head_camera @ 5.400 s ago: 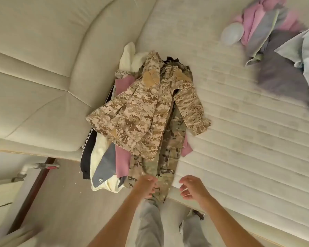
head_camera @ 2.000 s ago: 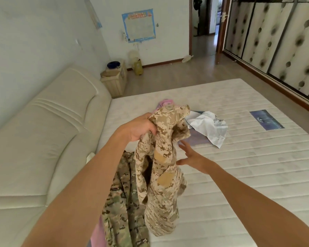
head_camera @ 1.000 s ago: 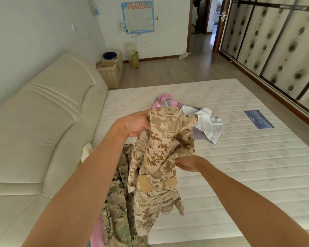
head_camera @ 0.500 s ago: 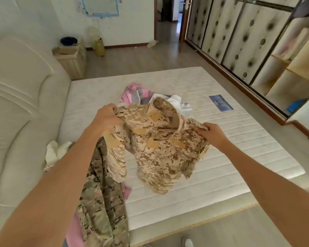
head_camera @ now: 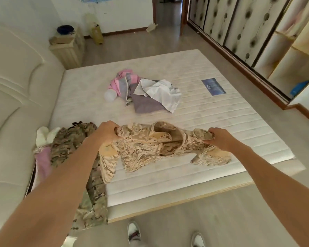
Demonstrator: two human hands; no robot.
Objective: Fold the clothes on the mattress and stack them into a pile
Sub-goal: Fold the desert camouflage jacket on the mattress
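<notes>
Stretching between both hands, the tan camouflage jacket drapes onto the mattress near its front edge. The left hand and right hand each grip a shoulder. Green camouflage clothing lies just left; crumpled clothes sit farther back.

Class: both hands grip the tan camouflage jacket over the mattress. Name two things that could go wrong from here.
1. The tan camouflage jacket hangs bunched between the left hand and right hand; laid down so, it may crease.
2. Its left sleeve overlaps the green camouflage garment, so spreading it could drag that pile.
</notes>
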